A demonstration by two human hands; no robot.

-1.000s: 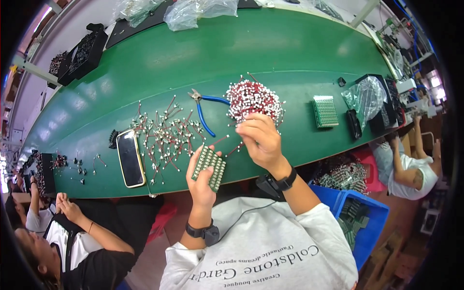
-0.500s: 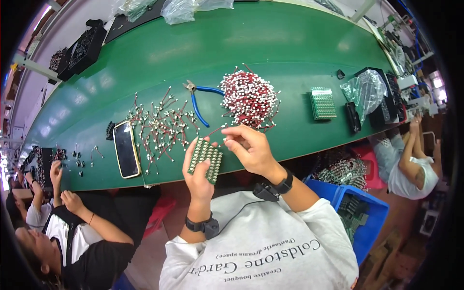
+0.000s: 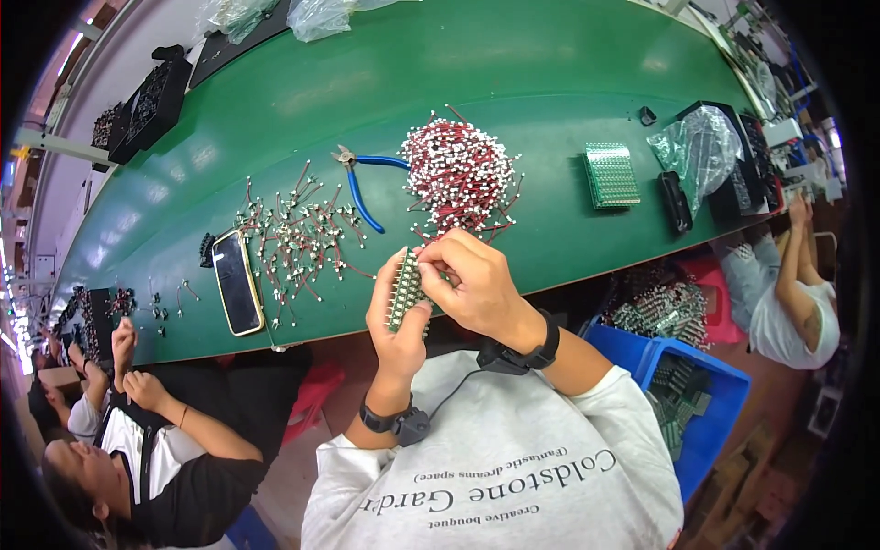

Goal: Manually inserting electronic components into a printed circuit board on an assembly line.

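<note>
A green circuit board panel [image 3: 403, 291] with rows of small pale parts is tilted nearly on edge in my left hand [image 3: 394, 335], thumb across its face. My right hand [image 3: 472, 280] is closed at the panel's upper right edge, its fingertips pinched together; whatever they hold there is hidden. Just beyond my hands lies a big heap of short red wires with white connectors [image 3: 461, 174]. Left of the heap are blue-handled cutting pliers [image 3: 357, 188], jaws pointing away. A looser spread of red and dark wire pieces [image 3: 298, 229] lies further left.
A phone [image 3: 237, 282] lies left on the green table [image 3: 541, 119]. To the right are a stack of board panels [image 3: 611, 174], a black object [image 3: 675, 202] and a plastic bag [image 3: 701, 151]. Blue bins [image 3: 701, 394] stand below the edge. Co-workers sit on both sides.
My left hand has turned the panel from facing up to nearly on edge. My right hand has come in against the panel; the red wire seen at its fingertips is now hidden.
</note>
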